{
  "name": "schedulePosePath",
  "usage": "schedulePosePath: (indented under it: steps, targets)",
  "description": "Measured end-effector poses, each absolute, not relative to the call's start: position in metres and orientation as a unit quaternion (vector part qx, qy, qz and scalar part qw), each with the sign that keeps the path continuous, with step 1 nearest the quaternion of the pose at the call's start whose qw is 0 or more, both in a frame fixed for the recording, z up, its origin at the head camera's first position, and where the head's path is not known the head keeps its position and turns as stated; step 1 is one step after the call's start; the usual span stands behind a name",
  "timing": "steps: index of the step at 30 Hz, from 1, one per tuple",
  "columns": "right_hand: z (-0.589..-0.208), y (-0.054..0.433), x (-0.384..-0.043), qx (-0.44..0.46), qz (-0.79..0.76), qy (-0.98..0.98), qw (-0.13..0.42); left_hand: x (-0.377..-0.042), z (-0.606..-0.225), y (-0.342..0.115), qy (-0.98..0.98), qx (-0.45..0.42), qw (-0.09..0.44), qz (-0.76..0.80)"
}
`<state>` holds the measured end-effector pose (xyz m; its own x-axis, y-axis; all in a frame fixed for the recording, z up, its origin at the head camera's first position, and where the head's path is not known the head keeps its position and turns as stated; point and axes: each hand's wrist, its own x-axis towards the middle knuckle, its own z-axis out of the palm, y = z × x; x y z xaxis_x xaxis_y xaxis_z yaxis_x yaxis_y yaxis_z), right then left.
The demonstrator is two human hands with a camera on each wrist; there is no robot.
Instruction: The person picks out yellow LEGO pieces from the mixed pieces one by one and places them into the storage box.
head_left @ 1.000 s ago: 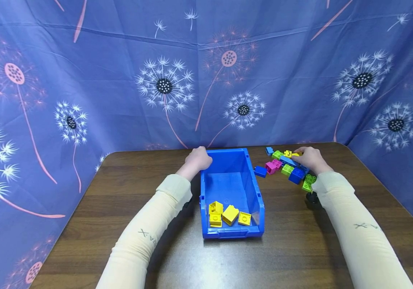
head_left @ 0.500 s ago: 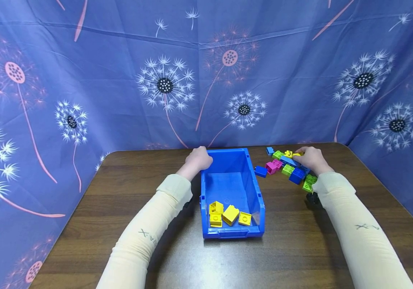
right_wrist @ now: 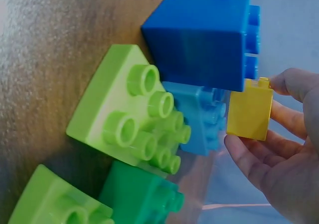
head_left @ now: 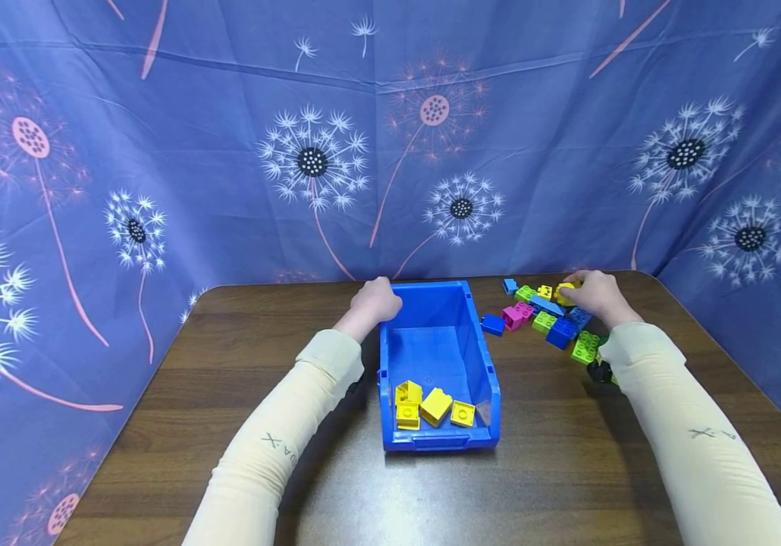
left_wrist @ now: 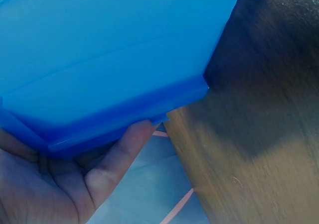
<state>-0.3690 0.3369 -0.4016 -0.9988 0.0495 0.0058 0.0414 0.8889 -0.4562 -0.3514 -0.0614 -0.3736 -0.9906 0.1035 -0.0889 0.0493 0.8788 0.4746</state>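
Observation:
A blue plastic bin point(head_left: 482, 356) stands mid-table with several yellow toy bricks point(head_left: 436, 406) at its near end. My left hand point(head_left: 375, 299) grips the bin's far left corner, its thumb along the rim in the left wrist view. At the back right, my right hand point(head_left: 598, 294) pinches a yellow toy brick point(right_wrist: 249, 112) between thumb and fingers. Beside that hand lies a pile of toy bricks: blue point(right_wrist: 199, 40), light green point(right_wrist: 124, 104), dark green point(right_wrist: 139, 191) and pink point(head_left: 516, 314). Another yellow brick point(head_left: 544, 291) sits just left of the pinched one.
A single blue brick point(head_left: 492, 324) lies between bin and pile. A small light-blue brick point(head_left: 509, 286) is near the table's back edge. Behind the wooden table point(head_left: 240, 364) hangs a blue cloth point(head_left: 227, 152) with dandelion prints.
My right hand has shifted slightly right, and the yellow brick in its fingers has come up from the pile. The left hand and the bin stay put.

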Motion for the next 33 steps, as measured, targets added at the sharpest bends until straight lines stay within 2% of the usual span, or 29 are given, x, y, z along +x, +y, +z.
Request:
schedulePosePath:
  steps: [8, 17, 27, 33]
  targets:
    - [-0.394, 0.334, -0.368, -0.03, 0.254, -0.967, 0.006, -0.351, -0.373, -0.061, 0.966, 0.041, 0.056, 0.247]
    - [-0.379, 0.327, -0.363, 0.007, 0.22, -0.975, 0.035, -0.351, -0.373, -0.06, 0.968, 0.036, 0.054, 0.243]
    - [-0.366, 0.317, -0.354, 0.027, 0.224, -0.974, 0.027, -0.351, -0.374, -0.061, 0.966, 0.032, 0.057, 0.251]
    - [-0.356, 0.309, -0.348, 0.042, 0.231, -0.971, 0.04, -0.35, -0.373, -0.06, 0.965, 0.032, 0.061, 0.252]
